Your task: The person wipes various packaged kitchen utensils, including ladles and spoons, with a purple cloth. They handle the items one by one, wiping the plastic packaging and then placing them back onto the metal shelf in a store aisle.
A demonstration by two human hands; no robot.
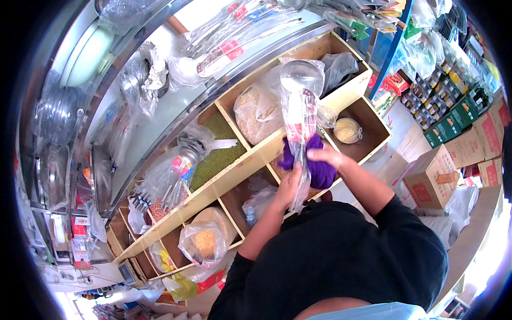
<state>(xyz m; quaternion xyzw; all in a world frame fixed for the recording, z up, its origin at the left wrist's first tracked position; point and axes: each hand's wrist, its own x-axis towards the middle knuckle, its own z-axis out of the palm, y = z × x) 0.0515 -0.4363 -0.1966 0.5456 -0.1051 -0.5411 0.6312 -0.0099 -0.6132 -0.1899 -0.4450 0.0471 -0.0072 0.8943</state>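
Observation:
A metal ladle [302,80] in a clear plastic sleeve is held up in front of me, its round bowl pointing away. My left hand [289,186] is closed around the lower end of the wrapped handle. A bunched purple cloth [322,172] sits in my right hand [326,155], against the handle; part of the cloth also shows on the handle's left side. Both hands are over the near row of a wooden bin rack [217,192]. More plastic-wrapped metal utensils [181,165] lie on the bins to the left, over green beans [216,154].
A bag of grain [260,113] and a bag of yellow grain [205,242] sit in the bins. Behind them, a metal-edged shelf holds packaged utensils [229,50]. Cardboard boxes [430,178] and a green crate of jars [458,121] stand at the right, past a blue post [392,53].

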